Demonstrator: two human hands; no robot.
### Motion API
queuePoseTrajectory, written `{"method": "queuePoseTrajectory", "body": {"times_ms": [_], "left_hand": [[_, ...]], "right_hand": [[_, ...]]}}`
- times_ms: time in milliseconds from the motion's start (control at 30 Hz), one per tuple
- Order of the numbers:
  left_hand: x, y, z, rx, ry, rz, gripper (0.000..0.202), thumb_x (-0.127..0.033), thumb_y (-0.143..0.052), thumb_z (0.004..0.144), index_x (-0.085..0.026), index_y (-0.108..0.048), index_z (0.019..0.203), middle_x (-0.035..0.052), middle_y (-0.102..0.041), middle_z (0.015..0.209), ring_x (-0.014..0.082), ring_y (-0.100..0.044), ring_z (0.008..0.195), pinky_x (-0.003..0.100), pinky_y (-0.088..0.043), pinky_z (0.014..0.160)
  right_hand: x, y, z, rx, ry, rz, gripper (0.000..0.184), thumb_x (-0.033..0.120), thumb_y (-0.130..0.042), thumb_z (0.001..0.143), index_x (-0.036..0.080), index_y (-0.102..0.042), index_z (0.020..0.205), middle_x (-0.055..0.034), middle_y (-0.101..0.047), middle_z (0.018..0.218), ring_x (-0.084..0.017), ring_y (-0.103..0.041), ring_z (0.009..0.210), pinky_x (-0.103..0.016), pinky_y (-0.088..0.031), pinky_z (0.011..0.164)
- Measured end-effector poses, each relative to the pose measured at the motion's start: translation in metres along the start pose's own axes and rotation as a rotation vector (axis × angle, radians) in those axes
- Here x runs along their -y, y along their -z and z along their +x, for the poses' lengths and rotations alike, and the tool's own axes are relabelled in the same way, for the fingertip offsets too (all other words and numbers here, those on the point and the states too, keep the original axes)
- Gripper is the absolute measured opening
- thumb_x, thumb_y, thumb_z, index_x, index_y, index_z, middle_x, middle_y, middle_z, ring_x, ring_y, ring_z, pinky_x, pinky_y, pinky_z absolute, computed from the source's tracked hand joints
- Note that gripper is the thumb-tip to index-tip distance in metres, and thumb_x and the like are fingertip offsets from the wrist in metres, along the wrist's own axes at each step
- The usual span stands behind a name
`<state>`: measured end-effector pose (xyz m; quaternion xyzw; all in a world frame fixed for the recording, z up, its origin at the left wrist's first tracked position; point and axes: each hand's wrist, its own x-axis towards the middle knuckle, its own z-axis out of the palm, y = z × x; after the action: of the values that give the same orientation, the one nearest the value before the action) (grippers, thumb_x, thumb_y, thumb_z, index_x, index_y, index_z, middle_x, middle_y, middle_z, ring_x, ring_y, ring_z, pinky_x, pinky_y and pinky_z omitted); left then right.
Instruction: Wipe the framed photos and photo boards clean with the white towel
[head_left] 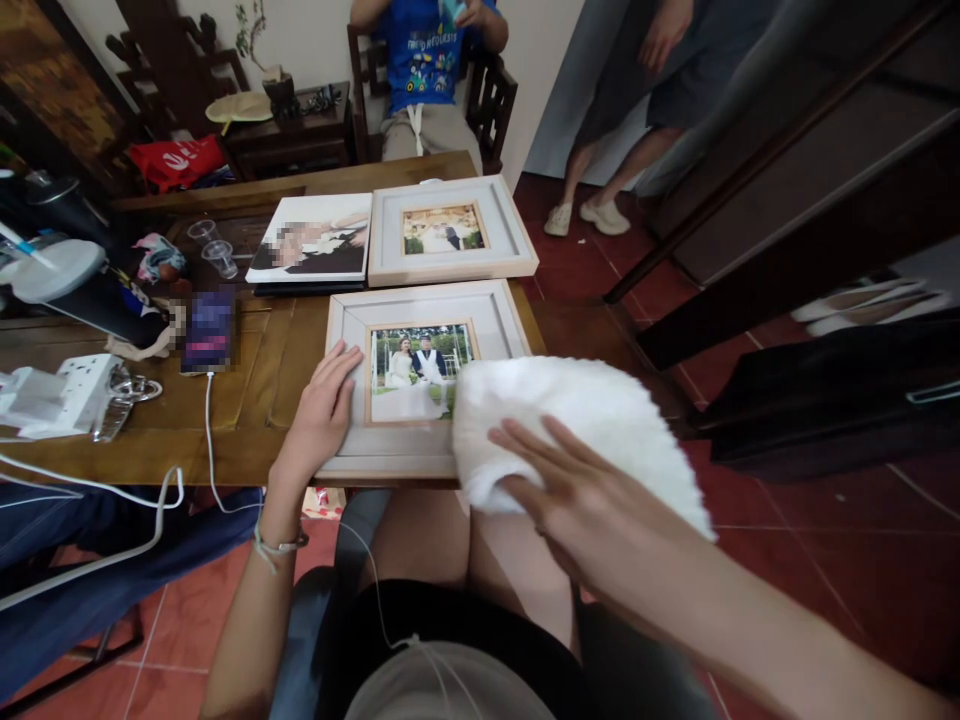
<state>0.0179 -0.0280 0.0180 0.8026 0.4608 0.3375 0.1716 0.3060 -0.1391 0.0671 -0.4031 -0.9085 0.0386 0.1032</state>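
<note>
A pale wooden picture frame (pixel 420 455) lies flat at the table's near edge, with a wedding photo (pixel 409 375) in its middle. My left hand (pixel 324 405) rests on the frame's left border, fingers stretched out and lying flat. Over the frame's lower right corner, my right hand (pixel 551 480) has hold of a white cloth (pixel 585 400), its thumb tucked into a fold. The cloth hides that corner and hangs past the table edge. Right behind this frame lies a second picture frame (pixel 506 225), beside a photo album or print (pixel 300 255) with a blurred picture.
On the table's left are a phone (pixel 208 330) on a white cable, a power strip (pixel 79 390), a large dark tumbler (pixel 90 300) and small clear cups (pixel 217 255). A seated person in a blue shirt (pixel 424 60) is opposite; another person's legs (pixel 630 150) are at the right.
</note>
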Motion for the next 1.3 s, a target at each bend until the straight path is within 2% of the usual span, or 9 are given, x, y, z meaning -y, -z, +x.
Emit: {"method": "queuePoseTrajectory", "body": {"times_ms": [133,267,400,633,767,900,1033,1167,1300], "left_hand": [[0.0,0.001,0.0,0.047,-0.019,0.017,0.037,-0.019,-0.04,0.099,-0.019,-0.058,0.131,0.0125,-0.057,0.14,0.0242,-0.037,0.143,0.055,-0.031,0.117],[0.001,0.001,0.001,0.065,-0.025,0.039,0.037,-0.019,-0.04,0.099,-0.017,-0.059,0.13,0.0135,-0.057,0.139,0.0252,-0.037,0.143,0.055,-0.032,0.117],[0.0,0.0,0.001,0.031,-0.008,0.023,0.036,-0.022,-0.039,0.1,-0.019,-0.058,0.131,0.0115,-0.058,0.139,0.0241,-0.038,0.142,0.056,-0.032,0.116],[-0.001,-0.001,-0.001,-0.021,0.033,-0.018,0.038,-0.025,-0.037,0.101,-0.02,-0.054,0.134,0.0116,-0.054,0.143,0.0216,-0.04,0.141,0.05,-0.031,0.118],[-0.001,0.0,-0.001,-0.029,0.039,-0.021,0.038,-0.022,-0.037,0.1,-0.02,-0.053,0.135,0.0115,-0.053,0.144,0.0209,-0.041,0.141,0.047,-0.031,0.119],[0.001,0.0,-0.002,-0.024,0.023,-0.012,0.043,-0.012,-0.037,0.095,-0.018,-0.053,0.135,0.0129,-0.053,0.144,0.0215,-0.04,0.141,0.048,-0.031,0.118],[0.005,-0.003,-0.002,-0.049,-0.004,-0.028,0.049,-0.005,-0.039,0.09,-0.019,-0.053,0.135,0.0119,-0.053,0.144,0.0223,-0.041,0.14,0.05,-0.032,0.118],[0.006,-0.005,-0.002,-0.081,-0.013,-0.028,0.049,-0.004,-0.04,0.089,-0.02,-0.054,0.134,0.0107,-0.055,0.142,0.0219,-0.043,0.139,0.048,-0.034,0.117],[0.006,-0.006,-0.001,-0.084,-0.009,-0.01,0.05,-0.003,-0.038,0.089,-0.02,-0.054,0.134,0.0104,-0.054,0.143,0.0217,-0.043,0.139,0.048,-0.035,0.117]], "right_hand": [[-0.031,0.001,0.0,-0.01,-0.057,-0.031,0.044,-0.004,-0.048,0.067,0.015,-0.067,0.102,-0.0201,-0.058,0.135,-0.033,-0.045,0.135,-0.057,-0.042,0.109],[-0.067,-0.009,0.037,-0.048,-0.111,-0.056,0.039,-0.002,-0.045,0.073,0.011,-0.066,0.103,-0.0229,-0.054,0.139,-0.034,-0.037,0.14,-0.059,-0.036,0.112],[-0.095,-0.02,0.082,-0.173,-0.214,-0.061,0.044,-0.001,-0.042,0.076,0.013,-0.063,0.113,-0.018,-0.054,0.141,-0.034,-0.034,0.142,-0.063,-0.035,0.11],[-0.078,-0.029,0.169,-0.109,-0.098,-0.1,0.051,-0.002,-0.043,0.078,0.008,-0.06,0.125,-0.0202,-0.045,0.148,-0.037,-0.032,0.142,-0.063,-0.03,0.111],[-0.059,-0.038,0.2,-0.039,0.09,-0.099,0.048,-0.003,-0.043,0.082,0.008,-0.06,0.125,-0.0184,-0.041,0.151,-0.034,-0.027,0.145,-0.059,-0.025,0.114],[-0.061,-0.029,0.194,0.013,0.125,-0.113,0.049,-0.006,-0.042,0.08,0.009,-0.062,0.122,-0.0182,-0.048,0.146,-0.029,-0.034,0.142,-0.056,-0.027,0.115],[-0.089,-0.006,0.161,0.054,-0.008,-0.098,0.047,-0.003,-0.043,0.078,0.013,-0.068,0.114,-0.015,-0.06,0.135,-0.028,-0.05,0.131,-0.054,-0.033,0.112],[-0.118,0.007,0.119,0.083,-0.21,-0.133,0.044,0.001,-0.044,0.077,0.015,-0.069,0.111,-0.0131,-0.065,0.126,-0.031,-0.061,0.113,-0.048,-0.049,0.095],[-0.106,0.007,0.081,0.063,-0.236,-0.171,0.043,0.004,-0.046,0.076,0.011,-0.065,0.115,-0.0172,-0.061,0.132,-0.036,-0.057,0.117,-0.049,-0.051,0.09]]}}
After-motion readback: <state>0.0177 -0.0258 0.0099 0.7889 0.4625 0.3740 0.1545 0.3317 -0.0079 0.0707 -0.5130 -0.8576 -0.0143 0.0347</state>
